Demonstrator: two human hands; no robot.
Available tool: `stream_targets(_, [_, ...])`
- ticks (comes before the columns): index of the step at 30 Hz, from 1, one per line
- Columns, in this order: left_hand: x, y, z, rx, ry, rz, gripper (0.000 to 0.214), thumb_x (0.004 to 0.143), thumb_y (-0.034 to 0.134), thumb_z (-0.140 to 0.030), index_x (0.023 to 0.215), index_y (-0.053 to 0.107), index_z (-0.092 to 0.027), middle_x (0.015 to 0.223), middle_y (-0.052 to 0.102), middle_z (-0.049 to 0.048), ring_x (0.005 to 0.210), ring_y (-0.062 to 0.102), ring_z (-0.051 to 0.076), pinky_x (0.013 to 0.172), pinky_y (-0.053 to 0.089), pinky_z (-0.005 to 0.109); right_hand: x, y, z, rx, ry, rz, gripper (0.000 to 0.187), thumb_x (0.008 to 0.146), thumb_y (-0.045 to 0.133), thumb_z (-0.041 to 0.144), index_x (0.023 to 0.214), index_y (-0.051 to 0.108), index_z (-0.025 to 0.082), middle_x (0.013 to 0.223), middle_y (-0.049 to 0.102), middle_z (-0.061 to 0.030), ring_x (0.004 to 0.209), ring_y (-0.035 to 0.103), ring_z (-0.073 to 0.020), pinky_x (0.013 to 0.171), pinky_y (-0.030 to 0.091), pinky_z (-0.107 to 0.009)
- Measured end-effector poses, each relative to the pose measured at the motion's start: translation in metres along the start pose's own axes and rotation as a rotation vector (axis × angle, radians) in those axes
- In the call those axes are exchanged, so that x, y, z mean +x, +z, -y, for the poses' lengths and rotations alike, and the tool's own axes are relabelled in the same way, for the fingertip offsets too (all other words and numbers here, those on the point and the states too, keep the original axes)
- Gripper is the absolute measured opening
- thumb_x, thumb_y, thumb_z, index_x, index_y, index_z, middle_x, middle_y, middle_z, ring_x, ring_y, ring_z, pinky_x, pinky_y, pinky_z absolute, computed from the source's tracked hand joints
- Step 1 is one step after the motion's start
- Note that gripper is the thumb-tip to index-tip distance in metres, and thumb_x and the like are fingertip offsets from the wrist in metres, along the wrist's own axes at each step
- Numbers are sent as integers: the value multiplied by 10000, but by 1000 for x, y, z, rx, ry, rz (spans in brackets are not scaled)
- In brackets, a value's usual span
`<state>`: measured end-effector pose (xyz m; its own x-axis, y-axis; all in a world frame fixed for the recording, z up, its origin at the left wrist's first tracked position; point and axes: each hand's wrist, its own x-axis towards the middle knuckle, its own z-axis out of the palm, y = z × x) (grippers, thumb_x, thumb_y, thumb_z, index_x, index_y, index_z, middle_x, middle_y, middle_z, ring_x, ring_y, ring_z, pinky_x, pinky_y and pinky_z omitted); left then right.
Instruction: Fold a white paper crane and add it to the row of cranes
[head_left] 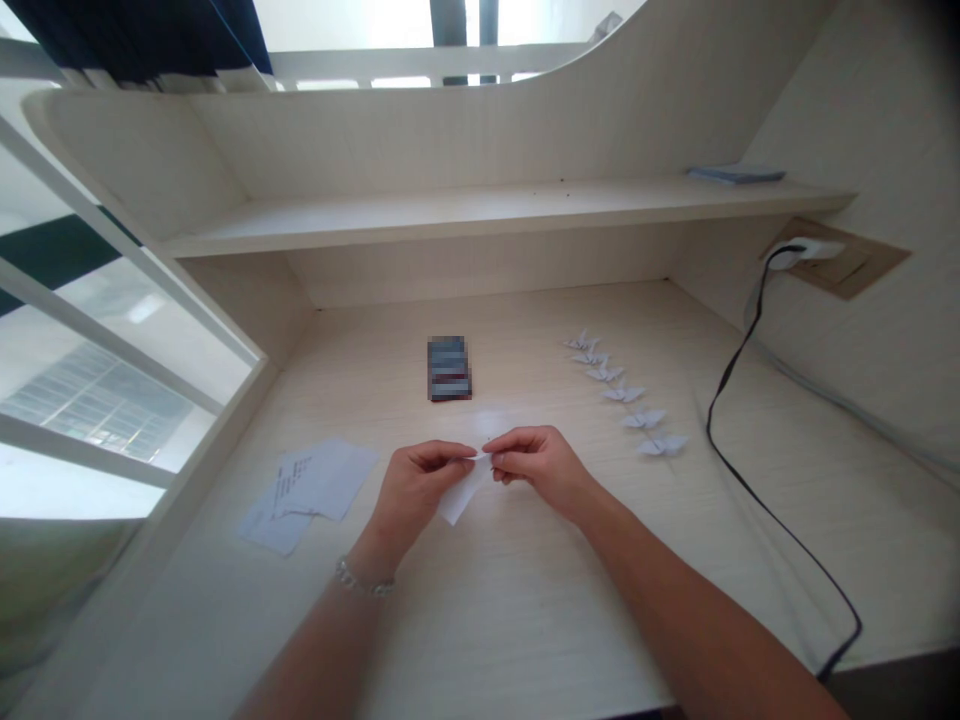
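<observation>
My left hand (pixel 415 492) and my right hand (pixel 537 466) meet above the pale wood-grain desk (pixel 525 560), pinching a small piece of folded white paper (pixel 459 498) between their fingertips. Part of the paper hangs below my fingers, and the rest is hidden by them. A thin chain bracelet (pixel 365 577) circles my left wrist. Up and to the right of my right hand, several white origami cranes (pixel 622 393) stand in a slanting row. Left of my left hand lie loose sheets of white paper (pixel 315 490) with printed or written lines.
A dark rectangular item (pixel 448 368), blurred, lies on the desk ahead of my hands. A black cable (pixel 742 470) runs from a wall socket (pixel 806 252) across the right of the desk. A shelf (pixel 480 215) spans above, holding a flat bluish item (pixel 737 174). A window lies left.
</observation>
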<state>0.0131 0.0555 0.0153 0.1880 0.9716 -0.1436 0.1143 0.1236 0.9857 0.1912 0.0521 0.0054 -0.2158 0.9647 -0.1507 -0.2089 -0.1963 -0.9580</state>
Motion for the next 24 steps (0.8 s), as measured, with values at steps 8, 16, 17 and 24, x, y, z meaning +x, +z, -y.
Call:
stream_targets(8, [-1, -1, -1, 31, 33, -38, 131, 657, 688, -268, 736, 715, -167, 710, 702, 31, 544, 572, 115, 440, 386, 191, 0, -1, -1, 85, 8, 12, 184, 613, 702, 204, 790, 708, 155, 612, 666, -33, 574, 610, -125, 570, 477, -252])
stream_targets(16, [-2, -1, -2, 140, 109, -7, 123, 692, 651, -266, 738, 717, -174, 698, 695, 29, 577, 576, 126, 485, 408, 201, -2, -3, 5, 71, 57, 69, 213, 658, 690, 290, 814, 700, 146, 652, 658, -42, 602, 608, -128, 607, 481, -262])
stream_targets(17, [-2, 0, -3, 158, 123, 10, 119, 699, 646, -261, 738, 718, -175, 698, 694, 27, 589, 579, 126, 503, 416, 201, -2, -2, 5, 46, 65, 74, 227, 671, 683, 325, 811, 696, 146, 651, 653, -39, 594, 603, -124, 598, 479, -258])
stream_targets(24, [-2, 2, 1, 138, 130, 68, 148, 702, 653, -273, 796, 684, -163, 781, 702, 46, 667, 613, 146, 568, 452, 209, -1, 1, -2, -100, 31, 108, 274, 644, 716, 363, 795, 691, 135, 622, 631, -21, 558, 563, -105, 568, 454, -245])
